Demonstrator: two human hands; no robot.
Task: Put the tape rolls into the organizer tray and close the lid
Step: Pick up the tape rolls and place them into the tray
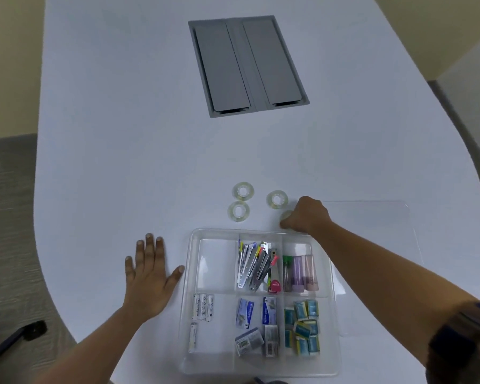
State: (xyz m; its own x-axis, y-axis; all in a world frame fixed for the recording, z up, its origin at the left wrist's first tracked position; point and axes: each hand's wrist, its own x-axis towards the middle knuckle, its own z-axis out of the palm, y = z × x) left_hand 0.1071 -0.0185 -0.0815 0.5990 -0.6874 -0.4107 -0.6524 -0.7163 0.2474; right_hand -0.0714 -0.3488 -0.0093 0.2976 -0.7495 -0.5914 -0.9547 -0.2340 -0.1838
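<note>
- white table (122, 162), grey hatch panel (248, 66) set into it, well beyond both hands
- clear organizer tray (190, 273), six compartments, lid off; just right of left hand, just below right hand
- clear lid (372, 231) flat on table, right of right hand, right forearm crosses above it
- left hand (150, 275) flat on table, fingers spread, nothing held, thumb tip near tray's left wall
- right hand (306, 216) curled down at tray's far rim, fingers closed around tape roll (286, 216), mostly hidden; can't tell if lifted off table
- three more tape rolls on table, left of right hand: nearest roll (277, 199) just beside it, far-left roll (243, 191), lower-left roll (238, 211); none in tray
- tray contents, near side of right hand: staplers (254, 266), capped tubes (301, 273), batteries (203, 307), staple boxes (257, 322), teal packets (302, 325)
- top-left compartment empty
- battery and box print too blurred to read; barcode on one box
</note>
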